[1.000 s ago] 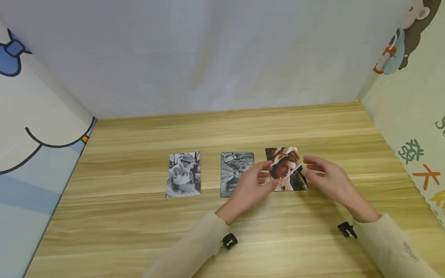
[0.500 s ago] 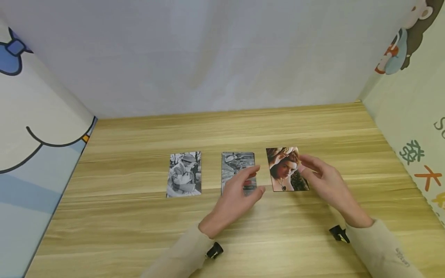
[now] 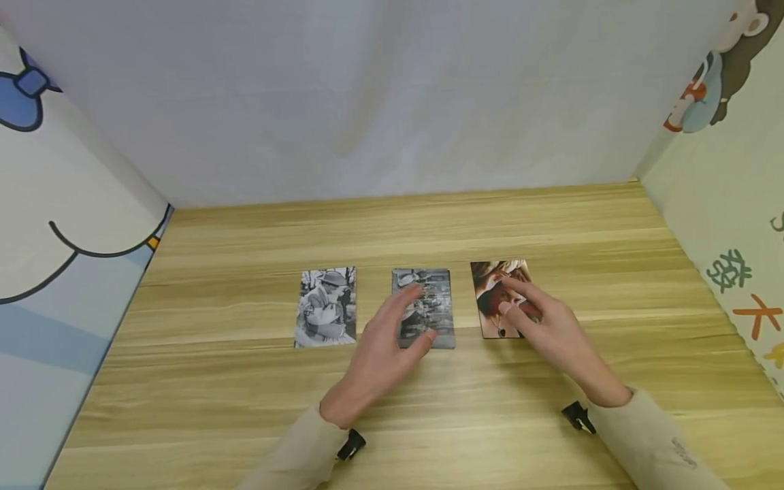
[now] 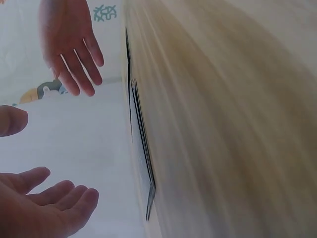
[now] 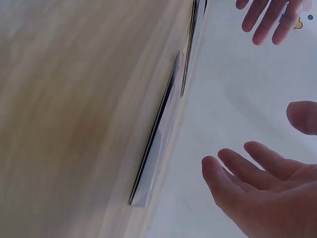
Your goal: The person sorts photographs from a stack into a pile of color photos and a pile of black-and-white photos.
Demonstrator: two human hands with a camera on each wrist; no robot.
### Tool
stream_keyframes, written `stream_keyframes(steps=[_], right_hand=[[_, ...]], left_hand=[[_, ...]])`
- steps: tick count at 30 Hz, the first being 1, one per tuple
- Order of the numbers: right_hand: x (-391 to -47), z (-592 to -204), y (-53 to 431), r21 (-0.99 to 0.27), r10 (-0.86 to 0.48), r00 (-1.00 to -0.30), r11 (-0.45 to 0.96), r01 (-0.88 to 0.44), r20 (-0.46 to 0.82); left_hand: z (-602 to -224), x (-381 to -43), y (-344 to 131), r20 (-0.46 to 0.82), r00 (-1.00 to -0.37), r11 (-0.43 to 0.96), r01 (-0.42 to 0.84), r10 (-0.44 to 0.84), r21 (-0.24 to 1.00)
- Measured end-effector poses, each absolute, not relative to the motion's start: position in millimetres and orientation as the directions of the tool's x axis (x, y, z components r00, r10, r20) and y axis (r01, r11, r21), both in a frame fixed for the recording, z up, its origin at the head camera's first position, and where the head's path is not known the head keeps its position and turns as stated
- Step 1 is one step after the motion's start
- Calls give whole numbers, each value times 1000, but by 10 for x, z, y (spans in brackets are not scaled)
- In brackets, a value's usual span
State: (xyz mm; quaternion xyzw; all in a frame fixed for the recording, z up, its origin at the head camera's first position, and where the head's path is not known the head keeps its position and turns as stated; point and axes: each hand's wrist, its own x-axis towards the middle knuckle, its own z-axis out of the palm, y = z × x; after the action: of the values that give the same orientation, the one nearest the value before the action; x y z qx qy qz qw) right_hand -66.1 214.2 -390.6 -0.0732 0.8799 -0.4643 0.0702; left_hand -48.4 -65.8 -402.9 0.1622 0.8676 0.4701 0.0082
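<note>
Three picture cards lie in a row on the table. The left card (image 3: 324,306) is a grey photo of a figure in a hat. In the middle a stack of cards (image 3: 437,299) has a grey scene on top, and my left hand (image 3: 380,347) hovers over its left side with relaxed fingers. The right, coloured portrait card (image 3: 486,299) is partly covered in the head view by my right hand (image 3: 551,333). Both wrist views show air between the hands and the cards. The left wrist view shows the stack's layered edge (image 4: 143,148); neither hand holds anything.
The wood-grain table (image 3: 214,401) meets a pale back wall (image 3: 275,122). Cartoon-printed panels stand at the left (image 3: 55,204) and right (image 3: 735,204). Black wrist-camera mounts sit at the left cuff (image 3: 351,446) and right cuff (image 3: 578,416).
Both hands have moved left. The left hand has gone from the portrait card to the middle stack; the right has come from the portrait card's right edge to over it. The cards lie still.
</note>
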Motion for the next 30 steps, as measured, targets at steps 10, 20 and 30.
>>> stream_keyframes(steps=[10,20,30], right_hand=[[-674,-3960,1954,-789,-233,-972,605,-108,-46],[-729,-4003,1804,-737,-308,-951,647,-195,-18],[-766,-4004,1707,-699,-330,-943,684,-211,-38]], left_hand=[[-4028,-478,-847,19,-975,595,149,219,789],[-4024,-532,-924,-32,-974,651,126,225,748],[-4037,-576,-960,-72,-968,666,111,241,737]])
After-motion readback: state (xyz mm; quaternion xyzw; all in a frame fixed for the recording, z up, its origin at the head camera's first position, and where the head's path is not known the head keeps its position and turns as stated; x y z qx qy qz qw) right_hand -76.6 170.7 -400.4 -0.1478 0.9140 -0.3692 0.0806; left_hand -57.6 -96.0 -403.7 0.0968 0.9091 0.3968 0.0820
